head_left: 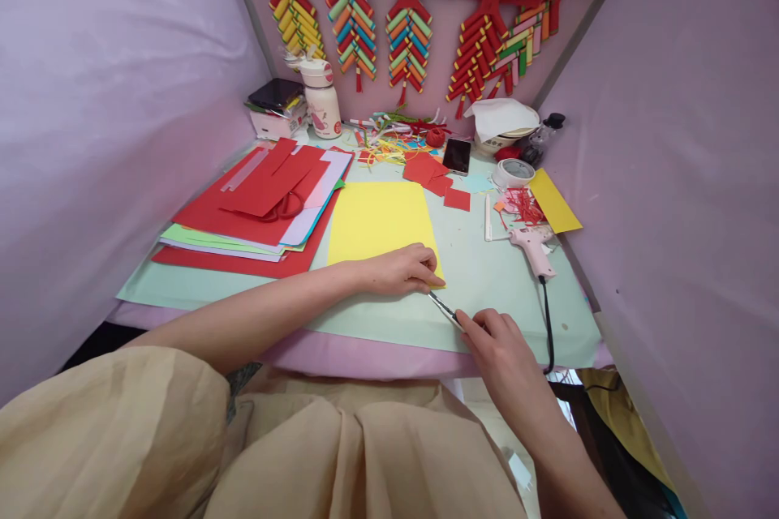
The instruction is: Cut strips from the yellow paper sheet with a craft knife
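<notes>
A yellow sheet of paper lies flat on the pale green table top. My left hand is on its near right corner, fingers curled and pinched down on the edge. Its forearm crosses the sheet's near edge. From the right, my right hand grips a slim silver-and-dark tool, which looks like a craft knife. The tool's tip points at the left fingertips, close by the paper's corner. Whether the tip touches the paper I cannot tell.
Left lies a stack of coloured paper with red-handled scissors on it. Beyond are a bottle, paper scraps, a phone and a bowl. A tape roll and a corded pink glue gun sit right.
</notes>
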{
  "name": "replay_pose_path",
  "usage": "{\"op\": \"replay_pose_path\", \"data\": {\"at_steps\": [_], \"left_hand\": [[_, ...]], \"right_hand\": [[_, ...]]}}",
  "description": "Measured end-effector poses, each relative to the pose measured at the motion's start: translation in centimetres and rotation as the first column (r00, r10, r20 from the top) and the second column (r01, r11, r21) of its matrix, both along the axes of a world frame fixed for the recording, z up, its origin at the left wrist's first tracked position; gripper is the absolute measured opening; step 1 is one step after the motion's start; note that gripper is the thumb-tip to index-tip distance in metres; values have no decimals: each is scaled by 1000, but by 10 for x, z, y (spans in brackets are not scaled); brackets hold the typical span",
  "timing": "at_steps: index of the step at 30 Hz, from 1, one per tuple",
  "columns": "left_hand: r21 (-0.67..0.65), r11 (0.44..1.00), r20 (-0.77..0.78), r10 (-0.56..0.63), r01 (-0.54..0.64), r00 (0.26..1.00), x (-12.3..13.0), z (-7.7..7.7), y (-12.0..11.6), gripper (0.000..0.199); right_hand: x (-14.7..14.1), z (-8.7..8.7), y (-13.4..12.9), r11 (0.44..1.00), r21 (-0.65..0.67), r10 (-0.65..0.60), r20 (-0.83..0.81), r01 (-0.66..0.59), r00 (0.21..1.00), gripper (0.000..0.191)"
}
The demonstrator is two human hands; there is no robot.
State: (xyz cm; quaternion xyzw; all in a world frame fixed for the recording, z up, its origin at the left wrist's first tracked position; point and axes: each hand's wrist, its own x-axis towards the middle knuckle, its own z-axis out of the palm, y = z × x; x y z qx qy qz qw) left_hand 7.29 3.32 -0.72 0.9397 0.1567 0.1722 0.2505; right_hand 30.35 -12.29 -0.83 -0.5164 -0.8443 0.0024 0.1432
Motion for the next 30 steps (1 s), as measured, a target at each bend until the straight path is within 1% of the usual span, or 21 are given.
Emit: {"op": "replay_pose_path", "data": {"at_steps": [4, 7, 9, 12, 15, 20, 26, 30], "left_hand": [[-19, 1000, 15, -13, 14, 1000, -9, 11, -1, 27], [10, 1000, -65, -6, 6, 998, -16, 16, -2, 24], [38, 999, -111, -6, 10, 994, -19, 15, -3, 24], [67, 998, -122, -6, 14, 992, -20, 9, -2, 24], [58, 998, -110, -5, 12, 994, -20, 5, -1, 25], [30, 999, -92, -12, 15, 996, -20, 5, -1, 24], [0, 1000, -73, -1, 1, 997, -20, 5, 0, 23], [18, 1000, -80, 6, -5, 997, -20, 4, -1, 23]], "right_hand": [[1, -1, 0, 1000, -17, -8, -2, 8, 1000, 39], [2, -4, 0, 999, -31, -8, -3, 8, 1000, 38], [3, -6, 1, 1000, -29, -1, -7, 1, 1000, 37], [6, -9, 2, 1000, -7, 17, -4, -17, 1000, 37], [9, -11, 3, 1000, 20, 18, 11, -18, 1000, 36], [13, -8, 2, 999, 27, 35, 34, -36, 999, 35], [-3, 4, 0, 999, 1, 33, 3, -33, 999, 39], [-17, 7, 2, 999, 1, 45, 21, -45, 999, 43]]}}
